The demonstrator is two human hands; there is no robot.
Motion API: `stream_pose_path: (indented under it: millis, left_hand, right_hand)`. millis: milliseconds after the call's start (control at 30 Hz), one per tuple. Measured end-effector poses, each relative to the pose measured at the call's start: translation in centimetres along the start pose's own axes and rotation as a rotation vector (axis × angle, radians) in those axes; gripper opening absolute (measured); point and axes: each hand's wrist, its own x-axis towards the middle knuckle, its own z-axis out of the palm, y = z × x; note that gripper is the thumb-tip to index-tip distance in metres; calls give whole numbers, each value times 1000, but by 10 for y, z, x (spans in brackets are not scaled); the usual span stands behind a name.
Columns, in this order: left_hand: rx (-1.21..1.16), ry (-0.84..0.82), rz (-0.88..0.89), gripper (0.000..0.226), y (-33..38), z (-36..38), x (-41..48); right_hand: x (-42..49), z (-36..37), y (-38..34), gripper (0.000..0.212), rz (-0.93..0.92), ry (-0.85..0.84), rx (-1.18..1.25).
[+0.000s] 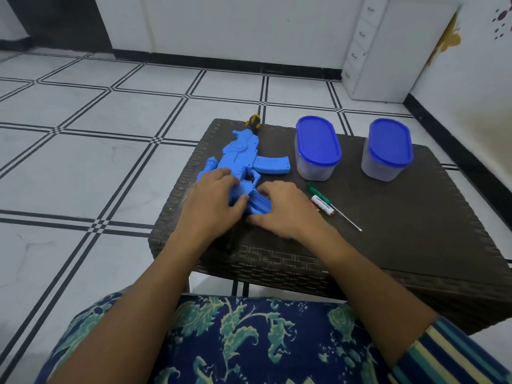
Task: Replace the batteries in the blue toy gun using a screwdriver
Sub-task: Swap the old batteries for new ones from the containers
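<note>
On my remote feed, the blue toy gun [243, 162], moulded in matte plastic with raised relief along its body, lies flat on the dark woven-wicker counter [415, 231], muzzle pointing away from the person. The left hand [213, 198] grasps the rear of the gun, fingers curled over its top and thumb pressed beside the ribbed grip. The right hand [282, 212] closes around that grip from the other side, fingertips hidden against it. Just right of the gun lies a slim screwdriver [345, 218] with a translucent green handle and a thin steel shaft, and a white cylindrical battery [322, 205] rests against it. Farther right of the gun stand two frosted oval plastic tubs, one near [317, 148] and one well apart [388, 149], both with glossy blue lids. A rounded yellow-and-black knob [253, 121] shows at the gun's far end; I cannot tell what it belongs to.
</note>
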Motion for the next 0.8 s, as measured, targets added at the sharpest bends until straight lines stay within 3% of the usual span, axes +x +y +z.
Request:
stream_pose_path:
  millis: [233,367,567,667,800]
  left_hand:
    - [31,61,-228,59,-3,-6,-9]
    - [82,-25,-423,72,0,-4,-14]
    - [96,80,-260,41,5,-4,-4]
    - [175,223,-129,53,2,-10,2]
    - [217,382,-21,63,-6,-19,-1]
  right_hand:
    - [5,1,-8,42,79,37,20]
    - [5,7,-8,39,65,94,34]
    - [14,15,2,46,42,182,109]
    - [16,15,3,46,20,232,319]
    - [17,11,-2,30,9,245,564]
